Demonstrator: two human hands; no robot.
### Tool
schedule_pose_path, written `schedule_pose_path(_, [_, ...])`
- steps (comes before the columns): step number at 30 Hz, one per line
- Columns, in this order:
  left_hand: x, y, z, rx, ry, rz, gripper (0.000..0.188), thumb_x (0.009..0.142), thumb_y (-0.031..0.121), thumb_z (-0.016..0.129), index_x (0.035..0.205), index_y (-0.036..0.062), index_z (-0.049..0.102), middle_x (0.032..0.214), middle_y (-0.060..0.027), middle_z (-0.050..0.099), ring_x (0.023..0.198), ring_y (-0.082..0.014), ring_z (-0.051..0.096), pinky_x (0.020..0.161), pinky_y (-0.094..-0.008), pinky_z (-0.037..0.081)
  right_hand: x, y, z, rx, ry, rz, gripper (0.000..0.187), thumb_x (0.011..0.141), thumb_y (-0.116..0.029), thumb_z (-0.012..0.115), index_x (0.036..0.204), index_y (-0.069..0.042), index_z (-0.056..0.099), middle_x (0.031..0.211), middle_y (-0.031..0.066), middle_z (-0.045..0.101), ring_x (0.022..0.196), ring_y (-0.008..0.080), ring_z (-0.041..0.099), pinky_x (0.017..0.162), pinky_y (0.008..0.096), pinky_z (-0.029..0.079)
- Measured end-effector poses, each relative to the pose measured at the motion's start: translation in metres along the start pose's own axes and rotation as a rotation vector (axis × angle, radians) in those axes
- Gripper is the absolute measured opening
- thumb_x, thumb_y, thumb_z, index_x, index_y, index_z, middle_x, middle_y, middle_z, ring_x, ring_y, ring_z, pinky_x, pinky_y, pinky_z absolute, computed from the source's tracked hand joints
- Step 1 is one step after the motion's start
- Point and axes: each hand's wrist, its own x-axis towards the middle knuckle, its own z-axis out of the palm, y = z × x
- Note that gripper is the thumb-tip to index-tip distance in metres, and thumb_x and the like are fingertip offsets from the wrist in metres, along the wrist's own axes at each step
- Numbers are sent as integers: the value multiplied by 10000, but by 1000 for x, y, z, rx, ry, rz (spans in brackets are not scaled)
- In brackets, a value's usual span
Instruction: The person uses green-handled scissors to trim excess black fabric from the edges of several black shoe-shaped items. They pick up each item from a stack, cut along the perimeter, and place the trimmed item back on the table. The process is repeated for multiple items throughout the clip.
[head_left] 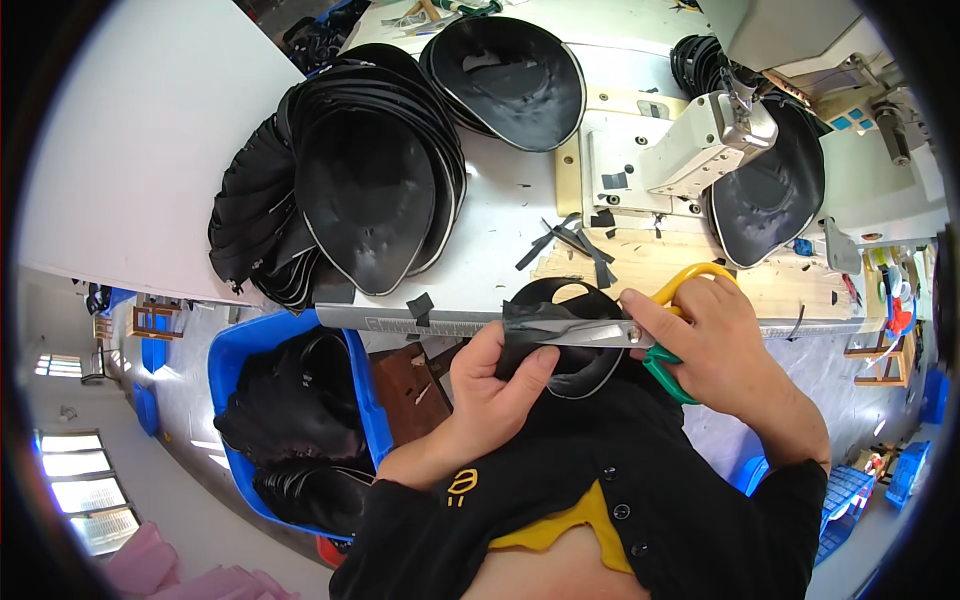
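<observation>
My right hand (705, 335) is wrapped round the handles of a pair of scissors (600, 334), one handle yellow and the other green. The blades point left, across a piece of black material (530, 320). My left hand (500, 385) pinches that material between thumb and fingers close to the blade tips. Below and behind the blades is a rounded black piece with a pale edge (590, 380), partly hidden by the scissors and my hands; whether it is joined to the pinched material, I cannot tell. Both hands are at the table's front edge.
Stacked black cup-shaped pieces (370, 200) stand at the left, with more (505, 85) behind. A sewing machine (700, 150) is at the right beside another black piece (770, 190). Black strips (570, 240) lie on the table. A blue crate (375, 400) of black pieces stands lower left.
</observation>
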Motion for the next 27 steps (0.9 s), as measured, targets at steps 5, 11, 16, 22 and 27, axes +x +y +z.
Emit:
schedule_pose_path(5, [3,2,2,98,-18,11,166,845,19,612,1003,-32,603,858,-28,639,760,-52,544,676,-205,450,-2,4,-3,10,-26,-19,487,691,-171,693,1157,-121,562,692,28,415,644,198,473,585,334,364])
schedule_pose_path(11, [7,-4,0,262,-66,60,141,830,7,623,964,-35,612,822,-28,641,711,-52,545,645,-203,449,8,4,-3,1,-20,-38,505,676,-180,711,1155,-116,562,686,27,437,630,204,501,573,337,389])
schedule_pose_path(16, [9,-1,5,-40,95,-39,132,852,24,611,970,-30,588,888,-35,638,788,-70,560,722,-211,458,-4,15,24,304,172,177,625,612,-251,778,1177,-106,553,751,42,495,634,213,483,557,336,356])
schedule_pose_path(22, [15,-11,-14,-175,155,-70,143,853,8,608,992,-7,579,939,-29,631,840,-62,549,783,-218,444,-4,9,20,156,59,117,603,643,-262,765,1192,-133,549,795,25,509,720,212,504,625,353,359])
schedule_pose_path(27, [13,-14,-14,-188,193,-53,132,850,9,614,977,-4,580,928,-21,627,842,-57,544,768,-218,440,0,3,28,-64,113,56,550,694,-228,698,1213,-156,531,766,28,447,726,208,471,645,356,326])
